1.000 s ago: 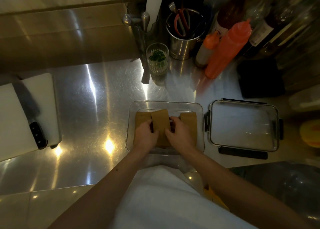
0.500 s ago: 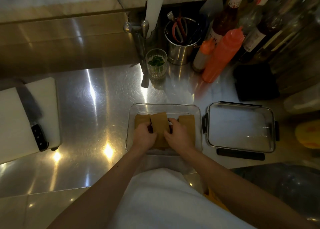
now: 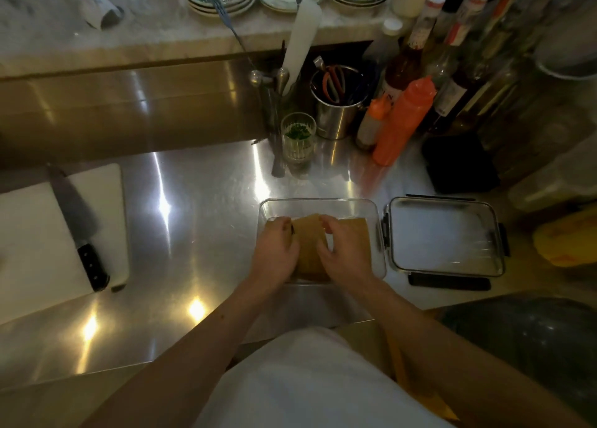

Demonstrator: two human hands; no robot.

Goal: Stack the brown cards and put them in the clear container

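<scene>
A clear container (image 3: 323,205) sits on the steel counter in front of me. Inside it, a stack of brown cards (image 3: 309,250) stands tilted in the middle, with more brown cards (image 3: 357,237) lying flat at the right. My left hand (image 3: 277,253) grips the stack's left edge. Its right edge is held by my right hand (image 3: 342,253). Both hands are inside the container, and they hide the lower part of the stack.
The container's lid (image 3: 442,233) lies upside down just right of it. A white cutting board (image 3: 38,233) with a black-handled knife (image 3: 80,233) is at the left. A glass (image 3: 298,136), a metal utensil pot (image 3: 337,111), orange squeeze bottles (image 3: 403,120) and other bottles line the back.
My hands keep hold of the middle stack inside the container and shift it only slightly. The view has tilted up, so the shelf with plates now shows.
</scene>
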